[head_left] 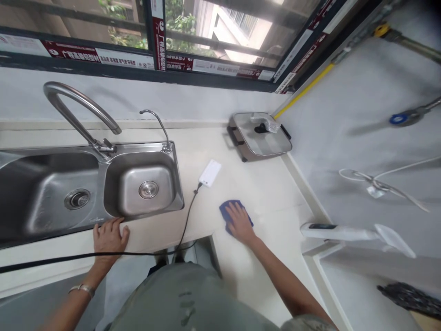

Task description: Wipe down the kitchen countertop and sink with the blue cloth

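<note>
My right hand (240, 225) holds a folded blue cloth (225, 212) down against the white countertop (265, 257). Its fingers lie over the cloth, which shows on both sides of the hand. Near the front edge of the double steel sink (138, 216), my left hand (109, 236) rests on the counter, fingers outstretched and fingertips at the sink rim. Nothing is in that hand. A white phone-sized device (210, 173) with a black cable (188, 216) plugged in lies between the sink and the cloth.
An electric pan with a glass lid (263, 134) stands in the back corner. A large faucet (82, 110) and a thin tap (158, 120) rise behind the sink. The black cable crosses over my left wrist. At right, a white long-handled appliance (344, 232) sits by the wall.
</note>
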A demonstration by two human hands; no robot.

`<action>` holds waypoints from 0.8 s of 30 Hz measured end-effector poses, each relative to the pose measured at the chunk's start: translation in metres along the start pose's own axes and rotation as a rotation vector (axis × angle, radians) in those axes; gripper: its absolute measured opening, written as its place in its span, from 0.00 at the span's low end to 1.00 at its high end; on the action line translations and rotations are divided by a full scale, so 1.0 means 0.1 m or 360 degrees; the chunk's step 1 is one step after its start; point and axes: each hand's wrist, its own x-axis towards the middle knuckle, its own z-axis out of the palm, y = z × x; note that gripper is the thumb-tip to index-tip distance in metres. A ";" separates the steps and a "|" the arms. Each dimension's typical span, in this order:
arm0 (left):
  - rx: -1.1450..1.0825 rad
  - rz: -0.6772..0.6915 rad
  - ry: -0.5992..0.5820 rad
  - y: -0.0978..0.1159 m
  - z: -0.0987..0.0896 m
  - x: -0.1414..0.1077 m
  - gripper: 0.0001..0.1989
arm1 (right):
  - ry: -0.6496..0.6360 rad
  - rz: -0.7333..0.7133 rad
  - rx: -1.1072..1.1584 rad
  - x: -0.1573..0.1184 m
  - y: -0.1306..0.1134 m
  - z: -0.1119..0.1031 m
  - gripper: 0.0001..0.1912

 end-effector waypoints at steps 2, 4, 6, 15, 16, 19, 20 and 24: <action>0.0005 -0.0004 0.0000 0.00 0.00 0.00 0.24 | 0.0025 0.0123 -0.0043 0.28 0.17 0.04 0.36; -0.0003 -0.0002 -0.0008 0.00 0.00 -0.01 0.24 | 0.0026 0.0221 -0.0070 0.61 0.35 0.06 0.34; -0.0017 0.0005 -0.0019 0.01 -0.02 -0.01 0.23 | 0.0011 0.0312 -0.0082 0.99 0.54 0.03 0.33; -0.0013 0.0002 -0.0131 0.01 -0.11 0.01 0.22 | -0.0140 0.0630 0.0063 2.70 1.15 -0.19 0.33; -0.0009 0.0005 -0.0141 0.00 -0.12 0.01 0.22 | -0.0142 0.0652 0.0092 2.86 1.18 -0.19 0.33; -0.0011 0.0002 -0.0157 -0.01 -0.12 0.00 0.21 | -0.0149 0.0702 0.0149 3.28 1.22 -0.20 0.33; -0.0016 -0.0004 -0.0159 -0.01 -0.11 -0.01 0.21 | -0.0151 0.0710 0.0155 3.40 1.23 -0.20 0.33; -0.0019 -0.0050 -0.0208 -0.03 -0.10 -0.03 0.20 | -0.0145 0.0750 0.0161 3.83 1.22 -0.21 0.35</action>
